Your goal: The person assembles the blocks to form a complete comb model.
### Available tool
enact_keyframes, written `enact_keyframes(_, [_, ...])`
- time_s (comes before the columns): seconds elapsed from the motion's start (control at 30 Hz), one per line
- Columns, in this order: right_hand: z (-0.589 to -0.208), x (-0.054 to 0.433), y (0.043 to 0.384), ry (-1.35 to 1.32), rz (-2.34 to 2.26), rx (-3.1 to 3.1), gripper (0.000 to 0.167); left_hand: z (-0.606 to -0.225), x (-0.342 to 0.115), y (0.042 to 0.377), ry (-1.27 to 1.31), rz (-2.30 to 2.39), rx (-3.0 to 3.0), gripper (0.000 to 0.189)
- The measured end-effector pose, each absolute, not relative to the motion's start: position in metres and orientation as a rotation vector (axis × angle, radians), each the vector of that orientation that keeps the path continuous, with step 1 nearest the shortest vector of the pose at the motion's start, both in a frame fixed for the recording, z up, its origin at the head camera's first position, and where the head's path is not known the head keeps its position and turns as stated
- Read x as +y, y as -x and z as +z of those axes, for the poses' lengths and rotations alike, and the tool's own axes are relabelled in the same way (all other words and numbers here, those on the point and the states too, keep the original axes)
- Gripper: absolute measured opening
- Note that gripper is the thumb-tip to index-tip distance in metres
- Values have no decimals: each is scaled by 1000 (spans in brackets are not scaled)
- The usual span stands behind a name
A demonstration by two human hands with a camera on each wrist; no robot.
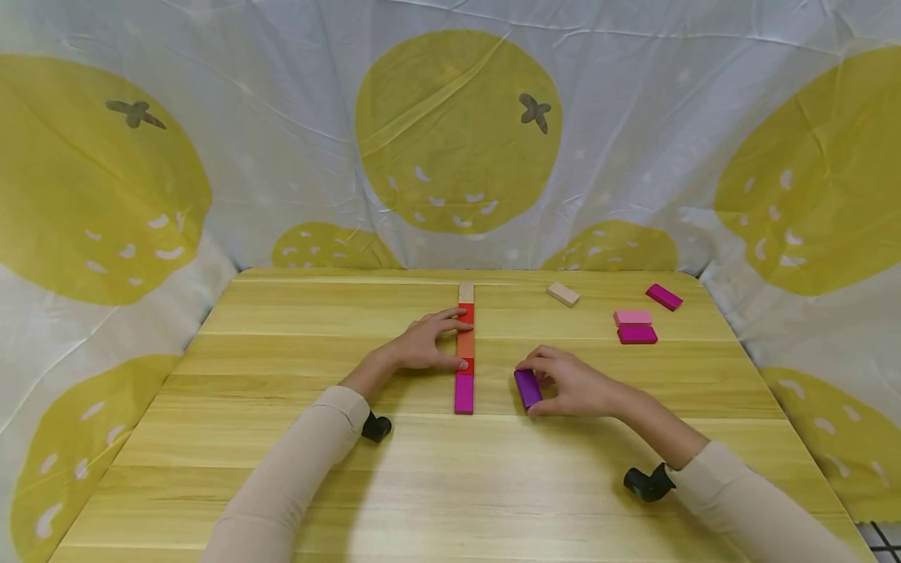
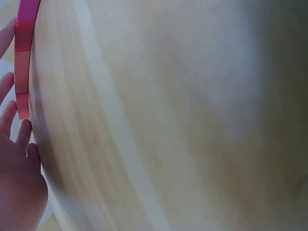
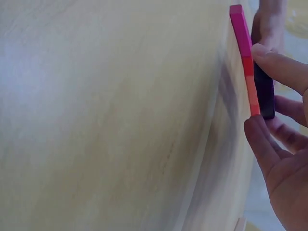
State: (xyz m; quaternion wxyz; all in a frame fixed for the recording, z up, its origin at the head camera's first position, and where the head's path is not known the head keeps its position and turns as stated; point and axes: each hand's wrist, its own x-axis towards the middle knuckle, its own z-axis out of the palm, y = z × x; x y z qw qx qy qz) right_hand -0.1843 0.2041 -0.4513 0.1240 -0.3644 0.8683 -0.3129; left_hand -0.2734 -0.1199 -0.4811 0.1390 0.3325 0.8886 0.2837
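A straight row of flat blocks runs away from me in the middle of the table. From its far end come a natural wood block (image 1: 466,293), a red block (image 1: 466,312), an orange block (image 1: 465,342), a second red block (image 1: 468,366) and a magenta block (image 1: 464,393). My left hand (image 1: 425,344) lies at the row's left side, its loosely spread fingers on the far red block and its thumb on the nearer one. To the right of the row, my right hand (image 1: 577,383) pinches a purple block (image 1: 527,389) between thumb and fingers at its ends.
Farther right lie a pink block (image 1: 633,317) against a magenta block (image 1: 637,335), another magenta block (image 1: 665,296), and a loose natural wood block (image 1: 563,294). A patterned cloth (image 1: 450,156) hangs behind the wooden table (image 1: 450,485).
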Motion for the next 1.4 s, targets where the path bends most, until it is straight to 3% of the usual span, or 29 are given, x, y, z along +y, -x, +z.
enact_keyframes(0.9, [-461, 135, 146, 1279, -766, 2533, 60, -485, -118, 272, -949, 828, 2566, 76])
enact_keyframes(1.23, [-466, 120, 137, 1428, -511, 2697, 73, -483, -118, 273, -955, 803, 2581, 77])
enact_keyframes(1.4, [-463, 125, 139, 1476, -540, 2629, 59, -481, -120, 273, -943, 802, 2583, 78])
